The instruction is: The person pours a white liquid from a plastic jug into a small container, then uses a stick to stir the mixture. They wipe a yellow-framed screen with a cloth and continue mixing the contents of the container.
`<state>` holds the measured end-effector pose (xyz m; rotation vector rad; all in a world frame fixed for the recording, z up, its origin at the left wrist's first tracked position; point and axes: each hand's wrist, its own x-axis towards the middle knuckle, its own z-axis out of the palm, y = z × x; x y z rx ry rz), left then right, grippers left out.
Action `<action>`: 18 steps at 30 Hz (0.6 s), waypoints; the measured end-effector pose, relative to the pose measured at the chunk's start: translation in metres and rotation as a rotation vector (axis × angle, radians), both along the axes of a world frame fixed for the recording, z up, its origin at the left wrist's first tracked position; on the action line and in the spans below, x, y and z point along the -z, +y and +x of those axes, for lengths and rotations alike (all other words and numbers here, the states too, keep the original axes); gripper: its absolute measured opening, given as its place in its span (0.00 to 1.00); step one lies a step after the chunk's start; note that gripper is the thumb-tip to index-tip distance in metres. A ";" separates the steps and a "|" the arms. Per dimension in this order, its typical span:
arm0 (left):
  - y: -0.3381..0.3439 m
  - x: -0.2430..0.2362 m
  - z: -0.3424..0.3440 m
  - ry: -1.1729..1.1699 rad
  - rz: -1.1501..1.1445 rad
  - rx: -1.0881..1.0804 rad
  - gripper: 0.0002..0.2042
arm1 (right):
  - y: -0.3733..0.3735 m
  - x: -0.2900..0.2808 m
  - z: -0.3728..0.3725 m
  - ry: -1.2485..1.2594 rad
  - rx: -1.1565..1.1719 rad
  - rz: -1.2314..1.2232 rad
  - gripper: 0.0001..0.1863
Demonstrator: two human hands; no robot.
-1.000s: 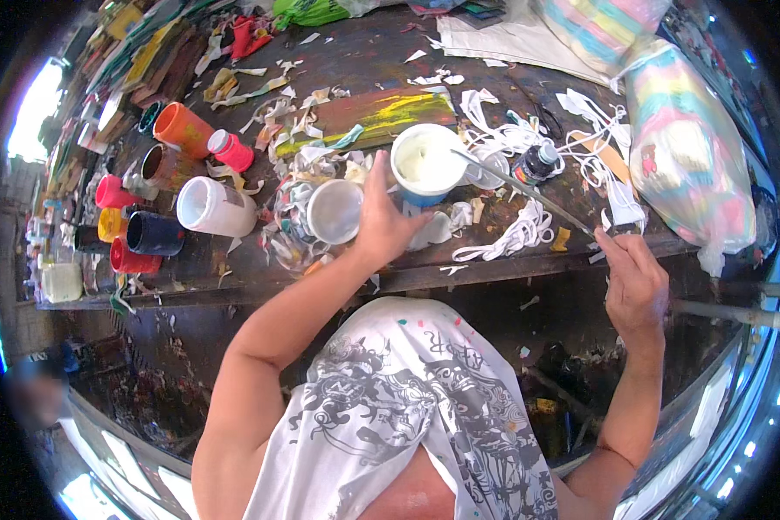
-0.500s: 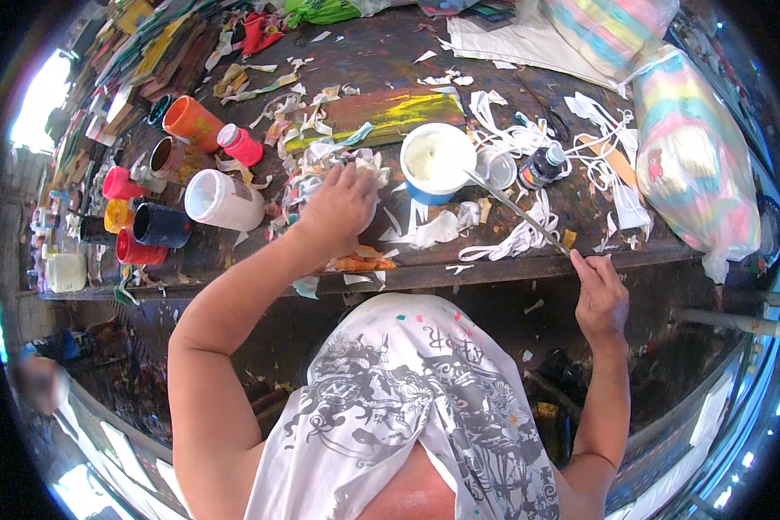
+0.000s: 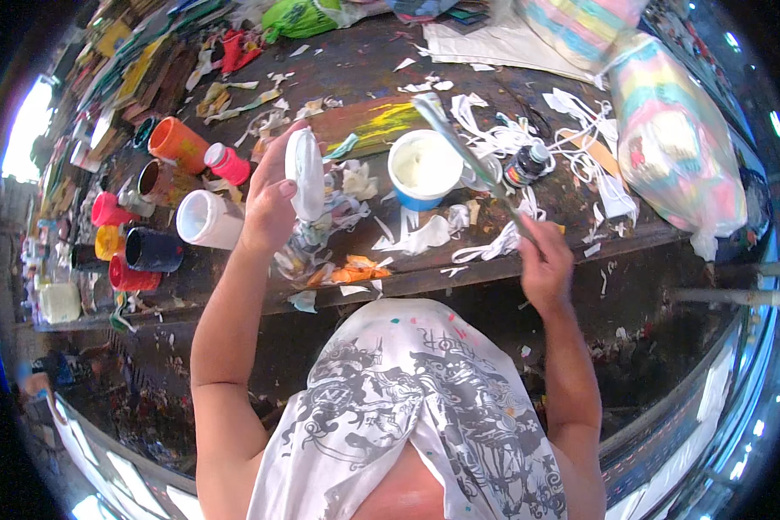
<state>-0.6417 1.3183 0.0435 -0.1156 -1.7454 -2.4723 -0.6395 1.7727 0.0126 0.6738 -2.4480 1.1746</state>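
Observation:
My left hand (image 3: 267, 204) holds a round white lid (image 3: 305, 178) up on edge over a heap of cloth scraps (image 3: 325, 221). My right hand (image 3: 546, 267) grips the lower end of a long, narrow spatula (image 3: 471, 160). Its blade slants up to the left, with a whitish smear at the broad tip, which is raised past the right side of an uncovered tub (image 3: 414, 200). That tub is white and blue and contains a creamy white paste.
Several paint pots stand at left, among them an orange jar (image 3: 178, 146) and a white jar (image 3: 206, 220). A small dark bottle (image 3: 525, 166) and tangled white straps (image 3: 494, 247) lie right of the tub. Plastic bags of pastel goods (image 3: 680, 147) rest at far right.
My left hand has come up from the scraps and now shows the lid in its grip. The spatula has been lifted from the tub's rim, and my right hand has moved left and up.

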 end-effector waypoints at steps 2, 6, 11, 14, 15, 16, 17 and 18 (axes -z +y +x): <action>0.008 0.004 -0.004 0.026 -0.027 -0.011 0.59 | -0.028 0.018 -0.010 -0.022 -0.023 -0.073 0.25; 0.022 0.015 -0.011 0.135 -0.263 -0.112 0.57 | -0.028 0.043 -0.004 -0.024 -0.017 0.020 0.24; 0.037 0.021 -0.021 0.262 -0.571 -0.161 0.52 | 0.010 0.046 0.036 0.037 0.069 0.161 0.21; 0.047 0.011 -0.036 0.339 -0.814 -0.141 0.49 | 0.032 0.043 0.057 0.040 0.094 0.189 0.22; 0.052 0.003 -0.041 0.398 -0.918 -0.129 0.49 | 0.038 0.040 0.063 0.021 0.105 0.206 0.23; 0.057 -0.003 -0.047 0.459 -1.023 -0.118 0.48 | 0.044 0.036 0.067 0.021 0.110 0.213 0.23; 0.064 -0.004 -0.053 0.463 -1.030 -0.110 0.47 | 0.049 0.031 0.070 0.021 0.115 0.220 0.23; 0.070 -0.005 -0.060 0.460 -1.064 -0.090 0.46 | 0.054 0.030 0.073 0.021 0.120 0.228 0.24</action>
